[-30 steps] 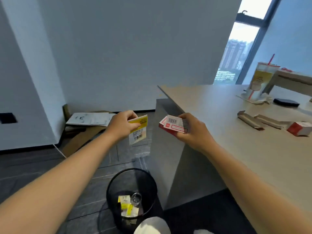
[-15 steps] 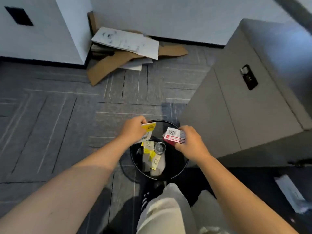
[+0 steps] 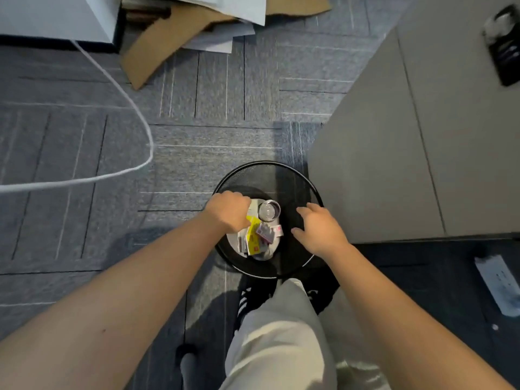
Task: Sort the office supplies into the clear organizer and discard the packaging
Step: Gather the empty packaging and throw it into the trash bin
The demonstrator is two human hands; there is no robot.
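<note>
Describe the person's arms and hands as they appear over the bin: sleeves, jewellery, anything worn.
Both forearms are bare right up to the frame edge, so no sleeve shows. The left hand and right hand wear no gloves, and no watch, bracelet or ring is visible. Below them show light beige trousers and black shoes with white stripes.

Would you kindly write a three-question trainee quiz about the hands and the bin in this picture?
1. True or false: the right hand grips a red box.
2. The black mesh bin stands: A) on the desk, B) on the carpet beside the grey cabinet, C) on a chair.
3. Name the clear round thing lying in the bin.

Key: 1 false, its fingers are spread and hold nothing; 2 B; 3 a clear cup.
</note>
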